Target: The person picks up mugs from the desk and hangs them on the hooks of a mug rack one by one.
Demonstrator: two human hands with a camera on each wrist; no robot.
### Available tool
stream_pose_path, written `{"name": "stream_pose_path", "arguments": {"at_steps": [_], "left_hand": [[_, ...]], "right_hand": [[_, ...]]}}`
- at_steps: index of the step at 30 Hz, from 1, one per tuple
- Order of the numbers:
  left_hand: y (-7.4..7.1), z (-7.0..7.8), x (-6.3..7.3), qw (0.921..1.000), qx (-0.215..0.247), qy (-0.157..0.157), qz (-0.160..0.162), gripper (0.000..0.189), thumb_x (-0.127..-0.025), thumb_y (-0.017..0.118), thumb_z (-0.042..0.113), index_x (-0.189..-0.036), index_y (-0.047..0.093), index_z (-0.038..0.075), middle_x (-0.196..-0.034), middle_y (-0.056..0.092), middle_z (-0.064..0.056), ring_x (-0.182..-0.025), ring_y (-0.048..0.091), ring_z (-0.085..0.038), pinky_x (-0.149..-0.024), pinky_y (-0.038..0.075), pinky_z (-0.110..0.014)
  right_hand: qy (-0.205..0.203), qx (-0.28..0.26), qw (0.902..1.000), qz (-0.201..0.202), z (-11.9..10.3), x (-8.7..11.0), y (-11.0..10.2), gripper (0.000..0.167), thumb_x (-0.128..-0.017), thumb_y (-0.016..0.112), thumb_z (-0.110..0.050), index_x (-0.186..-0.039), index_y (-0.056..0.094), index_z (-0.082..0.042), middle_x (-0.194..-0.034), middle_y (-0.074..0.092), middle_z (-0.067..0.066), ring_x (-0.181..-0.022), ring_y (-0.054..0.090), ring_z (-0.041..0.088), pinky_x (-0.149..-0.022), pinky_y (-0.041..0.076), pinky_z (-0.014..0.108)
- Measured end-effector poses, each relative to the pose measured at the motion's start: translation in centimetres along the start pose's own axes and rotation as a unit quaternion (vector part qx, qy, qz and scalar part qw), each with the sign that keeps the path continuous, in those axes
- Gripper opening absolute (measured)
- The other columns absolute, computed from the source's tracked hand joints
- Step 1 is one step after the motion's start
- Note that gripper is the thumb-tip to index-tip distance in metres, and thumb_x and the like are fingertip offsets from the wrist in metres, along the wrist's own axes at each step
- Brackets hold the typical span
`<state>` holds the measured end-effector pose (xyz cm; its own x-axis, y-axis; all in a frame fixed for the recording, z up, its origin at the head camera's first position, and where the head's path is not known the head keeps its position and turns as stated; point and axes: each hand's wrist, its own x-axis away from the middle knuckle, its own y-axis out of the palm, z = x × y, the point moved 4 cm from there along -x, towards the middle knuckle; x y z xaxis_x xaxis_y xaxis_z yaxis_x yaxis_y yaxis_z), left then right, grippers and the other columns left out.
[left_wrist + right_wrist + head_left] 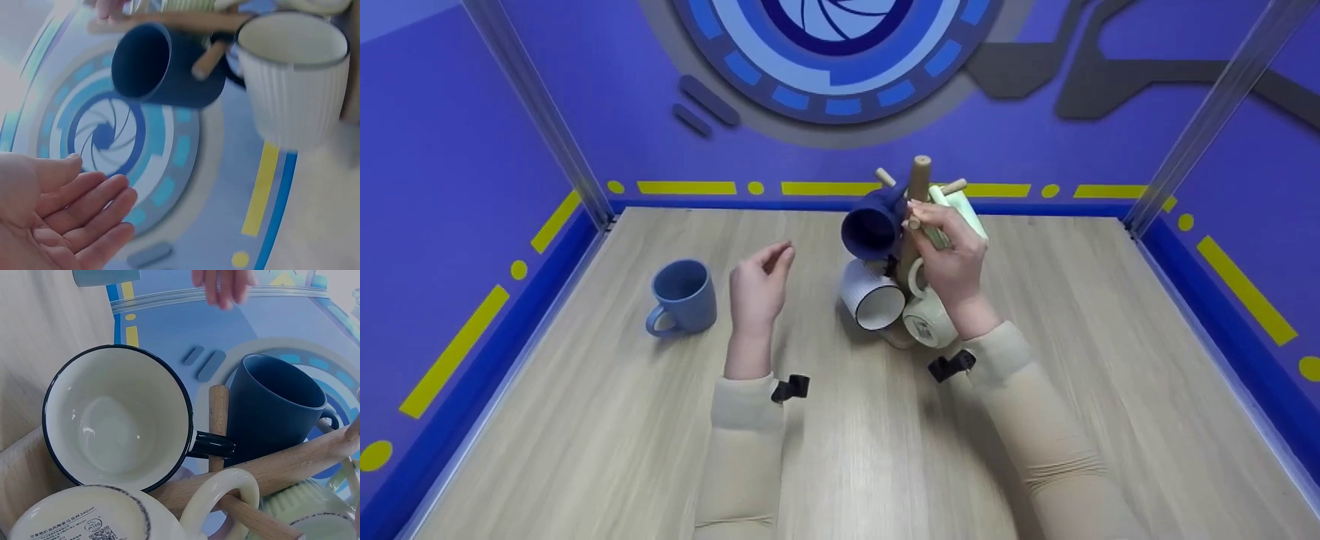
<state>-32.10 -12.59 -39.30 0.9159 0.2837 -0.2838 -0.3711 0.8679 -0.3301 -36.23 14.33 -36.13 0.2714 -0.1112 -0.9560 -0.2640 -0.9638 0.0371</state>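
Observation:
A wooden mug tree [921, 176] stands right of centre with several mugs on its pegs. My right hand [956, 251] pinches around its post near the upper pegs, fingertips beside the dark blue mug [861, 225]. Below hang a white mug with a black rim [861, 289] and a cream mug [931, 321], its handle looped over a peg [259, 517]. Partly behind the right hand is a light green mug [966, 212]. My left hand [756, 292] hovers left of the tree, holding nothing; its fingers look relaxed in the left wrist view.
A blue-grey mug [694, 300] stands upright on the wooden table [840, 450], left of my left hand, its handle toward the front left. Blue printed panels [780, 165] wall in the back and both sides, with metal posts [540, 112] at the corners.

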Motion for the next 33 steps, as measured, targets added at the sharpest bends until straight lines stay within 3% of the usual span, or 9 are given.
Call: {"name": "stream_pose_path", "arguments": {"at_steps": [3,8,11,15,18,21,25,30,33], "left_hand": [[-1.4,-1.0,-0.1,0.9993,-0.031,-0.009,0.021,0.031,-0.104,0.064,0.025,-0.127,0.073,0.006,-0.116,0.077,-0.014,-0.103,0.072,-0.026,-0.089,0.058,-0.042],[-4.0,-2.7,-0.6,0.9946,-0.053,-0.023,0.086,0.029,-0.102,0.066,0.023,-0.124,0.075,0.006,-0.112,0.078,-0.017,-0.100,0.073,-0.029,-0.089,0.058,-0.043],[-5.7,-3.5,-0.9,0.9897,-0.055,-0.031,0.128,0.029,-0.101,0.068,0.021,-0.124,0.074,0.004,-0.118,0.076,-0.017,-0.110,0.072,-0.032,-0.097,0.056,-0.045],[-8.2,-5.2,-0.8,0.9824,-0.061,-0.076,0.159,0.037,-0.100,0.068,0.018,-0.134,0.067,0.004,-0.138,0.067,-0.016,-0.135,0.059,-0.034,-0.116,0.045,-0.045],[-9.7,-6.7,-0.9,0.9778,-0.077,-0.118,0.155,0.047,-0.098,0.067,0.011,-0.144,0.058,0.003,-0.152,0.055,-0.019,-0.147,0.046,-0.036,-0.124,0.034,-0.045],[-10.7,-8.1,-1.0,0.9726,-0.103,-0.163,0.130,0.056,-0.099,0.061,0.005,-0.153,0.045,0.000,-0.162,0.039,-0.025,-0.153,0.034,-0.040,-0.128,0.027,-0.047],[-11.6,-10.0,-1.1,0.9650,-0.111,-0.216,0.099,0.063,-0.099,0.049,0.001,-0.158,0.032,-0.002,-0.166,0.028,-0.028,-0.155,0.027,-0.043,-0.129,0.024,-0.050],[-12.2,-11.9,-0.8,0.9591,-0.122,-0.247,0.063,0.064,-0.094,0.039,-0.001,-0.157,0.029,-0.007,-0.162,0.034,-0.029,-0.153,0.031,-0.043,-0.128,0.026,-0.049],[-12.3,-13.0,-0.2,0.9481,-0.151,-0.276,0.043,0.051,-0.097,0.041,0.004,-0.146,0.047,-0.007,-0.151,0.048,-0.031,-0.142,0.046,-0.043,-0.120,0.037,-0.053]], "right_hand": [[-0.004,0.002,1.0000,0.002,0.0,0.0,0.1,0.017,-0.077,0.081,0.015,-0.089,0.075,0.004,-0.095,0.078,0.020,-0.096,0.077,0.025,-0.092,0.061,0.032],[-0.001,0.001,1.0000,0.004,-0.1,-0.1,0.1,0.018,-0.077,0.081,0.015,-0.090,0.075,0.004,-0.095,0.078,0.021,-0.097,0.077,0.023,-0.093,0.060,0.032],[0.002,-0.005,1.0000,0.004,-0.2,-0.2,0.1,0.018,-0.077,0.081,0.016,-0.090,0.075,0.005,-0.095,0.078,0.022,-0.099,0.076,0.021,-0.094,0.060,0.032],[0.002,-0.006,1.0000,0.000,-0.2,-0.1,0.1,0.018,-0.077,0.080,0.016,-0.090,0.075,0.005,-0.095,0.077,0.022,-0.100,0.076,0.022,-0.094,0.060,0.033],[0.001,-0.007,1.0000,0.002,-0.3,-0.1,0.1,0.019,-0.076,0.080,0.017,-0.090,0.075,0.005,-0.095,0.077,0.023,-0.100,0.076,0.022,-0.094,0.060,0.033],[0.001,-0.006,1.0000,0.003,-0.3,-0.1,0.1,0.019,-0.077,0.080,0.016,-0.091,0.075,0.005,-0.096,0.077,0.023,-0.100,0.076,0.022,-0.094,0.060,0.033],[-0.001,-0.004,1.0000,0.004,-0.3,-0.2,0.1,0.018,-0.077,0.080,0.016,-0.090,0.074,0.004,-0.096,0.077,0.022,-0.099,0.077,0.023,-0.094,0.060,0.034],[0.000,-0.003,1.0000,0.004,-0.3,-0.1,0.1,0.019,-0.077,0.080,0.016,-0.091,0.074,0.005,-0.096,0.078,0.022,-0.098,0.077,0.026,-0.094,0.060,0.033],[0.003,-0.002,1.0000,0.002,-0.3,0.0,0.1,0.019,-0.077,0.080,0.016,-0.091,0.075,0.005,-0.097,0.078,0.021,-0.098,0.077,0.027,-0.094,0.060,0.033]]}}
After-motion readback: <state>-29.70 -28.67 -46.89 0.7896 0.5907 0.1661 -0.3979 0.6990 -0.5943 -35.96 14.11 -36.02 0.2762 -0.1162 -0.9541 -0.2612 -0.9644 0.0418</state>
